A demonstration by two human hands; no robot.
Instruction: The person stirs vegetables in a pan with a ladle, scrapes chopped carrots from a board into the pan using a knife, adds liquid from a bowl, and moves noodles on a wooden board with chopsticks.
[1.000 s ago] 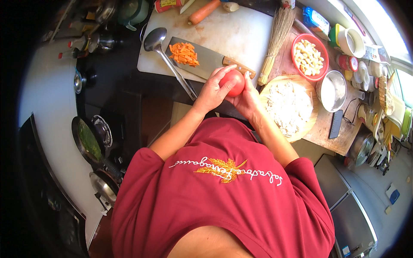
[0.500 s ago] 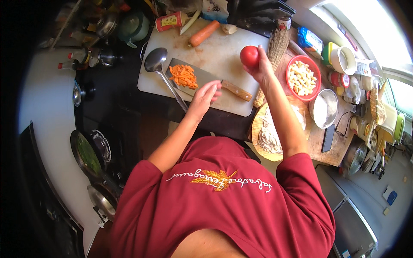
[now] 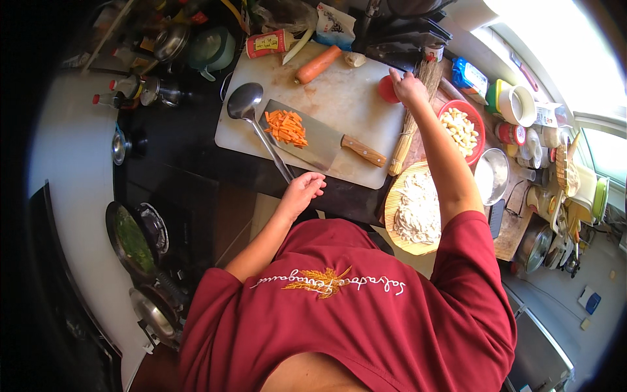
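Note:
My right hand (image 3: 410, 89) reaches to the far right of the white cutting board (image 3: 241, 137), its fingers closed round the right side of a red tomato (image 3: 386, 90). My left hand (image 3: 303, 192) hovers at the board's near edge, fingers loosely curved and holding nothing, beside the handle end of a metal ladle (image 3: 246, 101). A cleaver (image 3: 317, 145) with a wooden handle lies on the board, orange carrot strips (image 3: 285, 127) heaped on its blade. Farther back are a carrot (image 3: 318, 64) and a knob of what looks like ginger (image 3: 354, 59).
A straw brush (image 3: 406, 134) lies along the board's right edge. Beyond it are a red basket of pale chunks (image 3: 482, 124), a wooden tray of white shreds (image 3: 392, 215) and a metal bowl (image 3: 491, 175). Pans (image 3: 112, 219) stand at the left; a red can (image 3: 266, 43) is behind.
My right hand has moved the tomato from above the board down toward its far right corner. My left hand has drawn back from over the cleaver toward my body.

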